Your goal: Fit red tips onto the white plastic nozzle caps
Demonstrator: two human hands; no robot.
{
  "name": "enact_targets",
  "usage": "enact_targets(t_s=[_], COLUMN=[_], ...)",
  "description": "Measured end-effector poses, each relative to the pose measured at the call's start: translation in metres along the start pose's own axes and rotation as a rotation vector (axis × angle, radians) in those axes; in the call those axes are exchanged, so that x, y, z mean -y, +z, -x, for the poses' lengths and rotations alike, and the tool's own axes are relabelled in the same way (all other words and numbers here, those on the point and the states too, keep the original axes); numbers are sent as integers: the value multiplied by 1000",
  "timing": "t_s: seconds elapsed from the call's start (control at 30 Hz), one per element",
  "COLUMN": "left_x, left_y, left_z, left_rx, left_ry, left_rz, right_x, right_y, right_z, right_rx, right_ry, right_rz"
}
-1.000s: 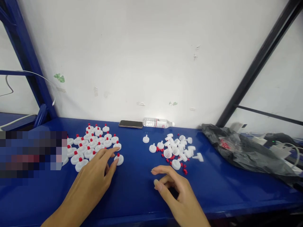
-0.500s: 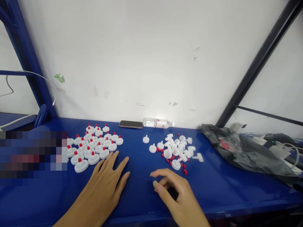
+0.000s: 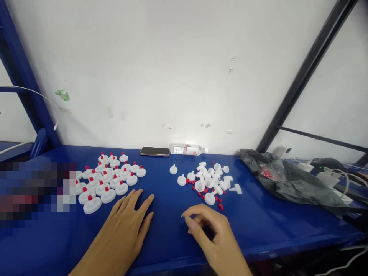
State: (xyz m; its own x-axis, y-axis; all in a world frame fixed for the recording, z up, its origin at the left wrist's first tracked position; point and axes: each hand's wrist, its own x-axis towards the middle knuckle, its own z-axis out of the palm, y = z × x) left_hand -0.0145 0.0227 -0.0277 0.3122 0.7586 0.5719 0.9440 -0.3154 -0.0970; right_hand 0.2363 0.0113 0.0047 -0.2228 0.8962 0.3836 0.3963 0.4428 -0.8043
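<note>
My left hand (image 3: 126, 226) lies palm down on the blue table (image 3: 166, 245), fingers spread, holding nothing. Just beyond its fingertips stand rows of white round pieces with red caps (image 3: 108, 195). My right hand (image 3: 211, 234) is curled, thumb and index finger close together at the tips; whether anything tiny is between them is hidden. Past the right hand lies a loose pile of white funnel-shaped pieces (image 3: 210, 198), some tipped over, with small red caps (image 3: 220, 207) scattered among them. Two white pieces stand upright at the pile's left, one of them (image 3: 173, 169) apart from the rest.
A phone (image 3: 155, 151) and a clear bottle (image 3: 188, 149) lie along the wall. A dark plastic bag (image 3: 287, 188) with a clear packet of red bits (image 3: 268, 172) covers the right side, with cables beyond. Blue and black frame posts rise at both sides.
The view has shifted slightly, so the table items appear a little further left. My right thumb and index finger have drawn closer together. My left hand stays flat and spread.
</note>
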Motion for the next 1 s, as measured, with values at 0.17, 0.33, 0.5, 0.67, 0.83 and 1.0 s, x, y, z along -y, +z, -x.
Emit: enact_targets(t_s=[0.17, 0.33, 0.5, 0.67, 0.83, 1.0], left_x=[-1, -3, -2, -4, -3, -20], left_y=[-2, -2, -1, -5, -4, -15], left_z=[-2, -4, -4, -4, -5, -20], left_rx=[35, 78, 68, 75, 19, 30], left_ry=[-22, -40, -46, -15, -30, 3], left_rz=[-22, -40, -40, -28, 13, 177], right_x=[-15, -31, -39, -35, -31, -28], right_y=[-11, -32, -39, -38, -37, -62], right_z=[2, 0, -4, -1, 1, 7], right_rx=[-352, -422, -376, -337, -318, -444], right_ry=[-135, 21, 56, 92, 117, 121], right_rz=[286, 449, 559, 569, 488, 395])
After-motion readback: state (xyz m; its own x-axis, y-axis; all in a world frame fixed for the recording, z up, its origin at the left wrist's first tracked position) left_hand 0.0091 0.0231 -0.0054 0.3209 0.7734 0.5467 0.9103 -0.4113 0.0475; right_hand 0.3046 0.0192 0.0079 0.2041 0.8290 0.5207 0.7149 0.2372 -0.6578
